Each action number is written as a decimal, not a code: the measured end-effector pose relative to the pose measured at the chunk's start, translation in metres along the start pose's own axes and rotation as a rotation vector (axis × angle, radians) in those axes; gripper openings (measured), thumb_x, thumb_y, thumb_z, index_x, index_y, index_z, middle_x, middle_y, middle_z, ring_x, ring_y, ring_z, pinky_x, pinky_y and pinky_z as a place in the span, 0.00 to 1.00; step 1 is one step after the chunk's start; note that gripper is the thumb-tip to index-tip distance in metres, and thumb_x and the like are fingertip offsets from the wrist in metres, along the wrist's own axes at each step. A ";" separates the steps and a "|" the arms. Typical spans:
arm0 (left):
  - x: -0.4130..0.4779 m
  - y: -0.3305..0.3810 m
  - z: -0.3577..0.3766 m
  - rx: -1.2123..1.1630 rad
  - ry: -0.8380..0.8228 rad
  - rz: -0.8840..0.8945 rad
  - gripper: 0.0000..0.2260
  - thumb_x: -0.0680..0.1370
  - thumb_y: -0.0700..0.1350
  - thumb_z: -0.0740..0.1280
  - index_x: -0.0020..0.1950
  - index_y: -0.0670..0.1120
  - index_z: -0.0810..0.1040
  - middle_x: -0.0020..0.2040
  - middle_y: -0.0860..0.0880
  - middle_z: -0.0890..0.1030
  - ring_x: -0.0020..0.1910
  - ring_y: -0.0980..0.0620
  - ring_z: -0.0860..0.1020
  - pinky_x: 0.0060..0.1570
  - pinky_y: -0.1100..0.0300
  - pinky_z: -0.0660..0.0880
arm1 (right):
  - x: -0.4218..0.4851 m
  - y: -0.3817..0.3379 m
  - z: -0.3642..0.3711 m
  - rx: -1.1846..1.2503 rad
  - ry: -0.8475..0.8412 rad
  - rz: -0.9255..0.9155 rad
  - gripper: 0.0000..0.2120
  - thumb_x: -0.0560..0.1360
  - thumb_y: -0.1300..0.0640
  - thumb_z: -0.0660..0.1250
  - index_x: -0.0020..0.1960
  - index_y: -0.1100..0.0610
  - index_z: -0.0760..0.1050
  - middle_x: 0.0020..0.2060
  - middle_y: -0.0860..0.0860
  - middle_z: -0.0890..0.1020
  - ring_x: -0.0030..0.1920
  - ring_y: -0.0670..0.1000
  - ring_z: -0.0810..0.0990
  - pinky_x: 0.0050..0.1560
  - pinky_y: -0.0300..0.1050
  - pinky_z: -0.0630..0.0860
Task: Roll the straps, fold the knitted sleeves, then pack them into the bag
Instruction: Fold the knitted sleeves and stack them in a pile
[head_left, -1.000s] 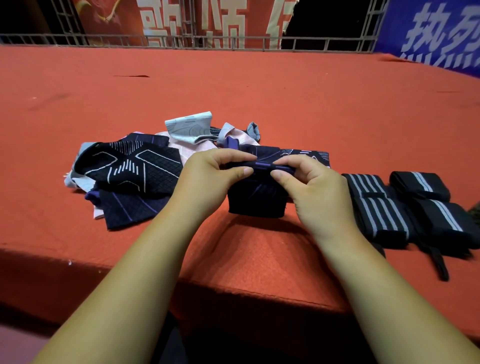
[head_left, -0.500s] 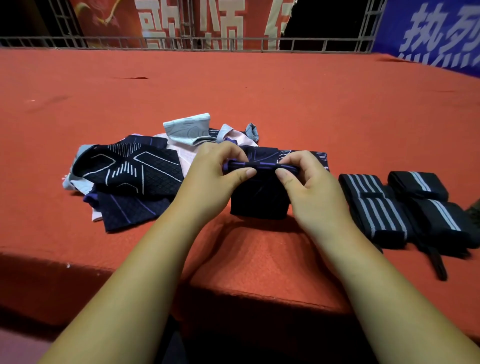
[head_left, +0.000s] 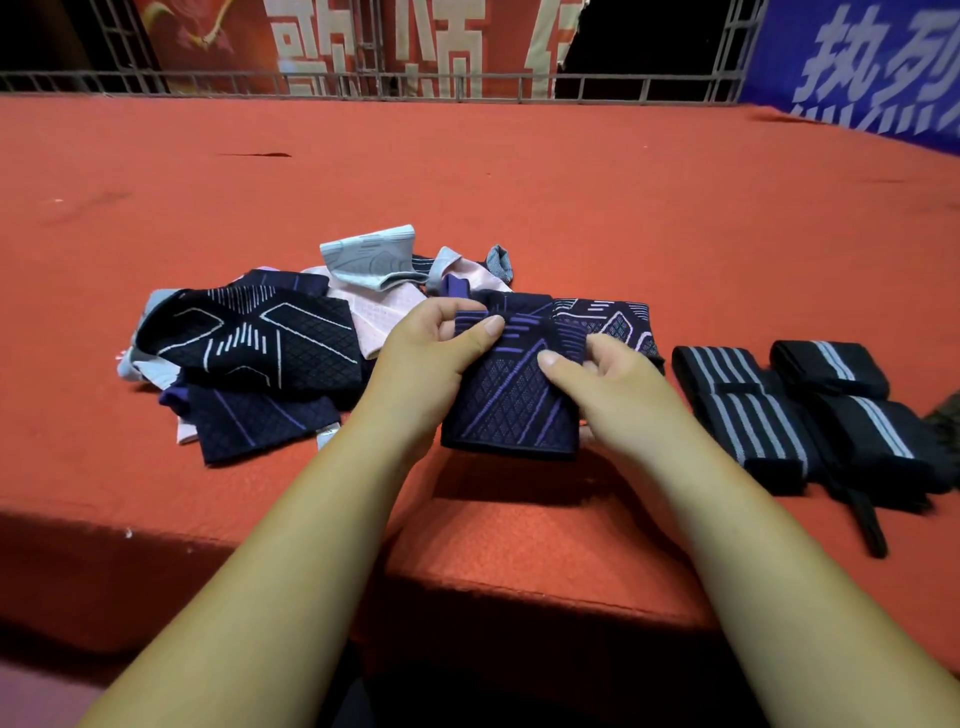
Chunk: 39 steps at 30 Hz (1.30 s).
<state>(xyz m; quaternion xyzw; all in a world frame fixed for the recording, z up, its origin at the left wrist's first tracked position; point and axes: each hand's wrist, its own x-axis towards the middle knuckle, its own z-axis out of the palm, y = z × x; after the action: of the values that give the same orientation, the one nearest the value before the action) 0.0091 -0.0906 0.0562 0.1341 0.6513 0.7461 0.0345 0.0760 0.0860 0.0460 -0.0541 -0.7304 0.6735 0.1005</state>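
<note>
Loose knitted sleeves (head_left: 249, 353) sit heaped on the red counter (head_left: 467, 182) at my left. My left hand (head_left: 431, 353) pinches the navy-and-purple sleeve (head_left: 511, 400) at its top edge, fingers (head_left: 480, 332) curled round it. My right hand (head_left: 613, 384) grips its right side. Rolled straps (head_left: 779, 410) lie just beyond.

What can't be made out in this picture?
- The bag: nowhere in the head view.
- Dark object beside the rolled straps: cut off by the right edge.
- Sleeve pile: lower pieces covered by upper ones, count unclear.
- Red banner: lettering cut off by the top edge.
</note>
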 end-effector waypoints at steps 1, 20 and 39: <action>-0.001 -0.001 0.003 -0.024 -0.005 -0.038 0.11 0.83 0.41 0.71 0.64 0.38 0.80 0.53 0.42 0.89 0.50 0.50 0.87 0.50 0.57 0.81 | 0.001 0.003 -0.002 -0.094 0.017 -0.008 0.07 0.84 0.53 0.69 0.59 0.54 0.82 0.51 0.48 0.90 0.55 0.51 0.89 0.63 0.63 0.83; 0.008 -0.020 0.031 0.222 -0.035 -0.005 0.07 0.85 0.43 0.69 0.62 0.43 0.81 0.43 0.47 0.86 0.35 0.44 0.79 0.32 0.56 0.75 | 0.013 0.002 -0.028 -0.031 0.127 0.111 0.14 0.78 0.59 0.67 0.62 0.50 0.79 0.42 0.52 0.83 0.30 0.51 0.78 0.29 0.45 0.74; 0.047 -0.047 0.080 0.714 -0.060 0.129 0.19 0.80 0.40 0.73 0.70 0.50 0.82 0.68 0.51 0.81 0.64 0.50 0.81 0.70 0.55 0.73 | 0.046 0.019 -0.060 -0.268 0.431 0.091 0.18 0.89 0.59 0.55 0.74 0.46 0.75 0.50 0.51 0.88 0.31 0.43 0.85 0.25 0.37 0.76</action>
<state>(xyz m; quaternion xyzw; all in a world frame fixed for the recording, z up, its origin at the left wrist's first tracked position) -0.0222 0.0043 0.0270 0.2004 0.8597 0.4679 -0.0426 0.0437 0.1556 0.0349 -0.2421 -0.7717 0.5472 0.2155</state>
